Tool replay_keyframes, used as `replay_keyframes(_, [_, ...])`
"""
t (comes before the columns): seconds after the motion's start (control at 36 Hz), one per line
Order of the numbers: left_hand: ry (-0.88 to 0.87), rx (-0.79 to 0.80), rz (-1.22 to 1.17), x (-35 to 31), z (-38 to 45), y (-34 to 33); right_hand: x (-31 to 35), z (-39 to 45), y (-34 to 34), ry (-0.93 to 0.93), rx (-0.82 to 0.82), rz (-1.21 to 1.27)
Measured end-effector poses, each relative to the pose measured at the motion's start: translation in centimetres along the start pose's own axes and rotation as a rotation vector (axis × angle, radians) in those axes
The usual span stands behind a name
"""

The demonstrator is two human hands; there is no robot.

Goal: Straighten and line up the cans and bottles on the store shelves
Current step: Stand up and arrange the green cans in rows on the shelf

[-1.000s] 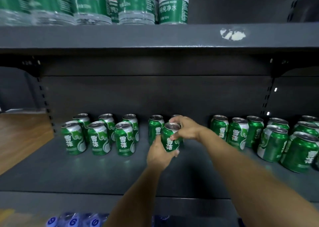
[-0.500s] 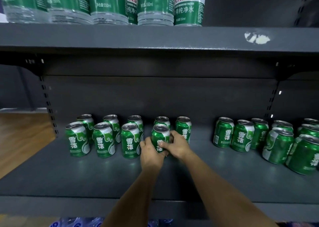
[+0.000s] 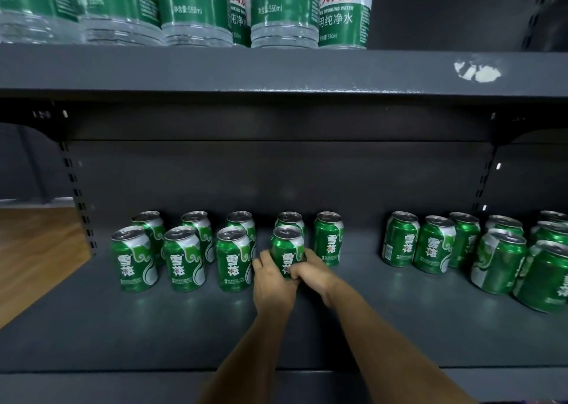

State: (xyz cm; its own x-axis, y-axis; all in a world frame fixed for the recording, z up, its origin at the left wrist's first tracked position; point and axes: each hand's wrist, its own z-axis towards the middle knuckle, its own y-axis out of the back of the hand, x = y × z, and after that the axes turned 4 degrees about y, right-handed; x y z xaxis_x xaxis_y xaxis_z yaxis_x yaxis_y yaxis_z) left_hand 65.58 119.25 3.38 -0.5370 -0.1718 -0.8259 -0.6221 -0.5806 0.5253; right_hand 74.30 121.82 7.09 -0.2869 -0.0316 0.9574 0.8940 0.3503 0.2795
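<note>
Both hands hold one green can that stands upright on the grey shelf, fourth in the front row. The left hand wraps its fingers round the can's lower left side; the right hand curls round its lower right, thumb across the front. The can's base is hidden behind the hands, so whether it rests on the shelf is unclear. Three front cans stand to its left, with a back row behind. Just right stands a single can. Well apart on the right, a looser cluster of cans sits unevenly. Water bottles line the upper shelf.
</note>
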Motion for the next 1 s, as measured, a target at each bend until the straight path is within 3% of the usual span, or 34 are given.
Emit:
replay_keyframes(0.11, [-0.011,-0.048,-0.012,-0.1,-0.6,-0.2,-0.4,0.2,0.7,0.046,-0.136,-0.038])
replay_keyframes(0.31, [-0.125,-0.407,0.042,-1.2,-2.6,-0.3,-0.3,-1.9,7.9,0.097,-0.642,-0.403])
replay_keyframes(0.44, [-0.256,-0.241,0.089,-4.3,-3.8,-2.8,-0.4,-2.4,15.6,0.161,-0.791,-0.807])
replay_keyframes(0.56, [-0.290,-0.085,0.175,-6.9,-4.9,-6.2,-0.9,-2.3,21.2,0.076,-0.707,-1.082])
replay_keyframes(0.67, [-0.200,0.026,0.169,-8.7,-5.6,-9.1,-1.8,-2.0,24.6,-0.001,-0.549,-1.211])
replay_keyframes(0.78, [-0.169,0.075,0.188,-9.5,-5.9,-11.2,-2.6,-1.3,25.8,-0.002,-0.464,-1.093])
replay_keyframes(1.0, [-0.148,0.088,0.230,-9.3,-5.8,-12.1,-2.9,-0.6,26.3,0.013,-0.506,-0.948])
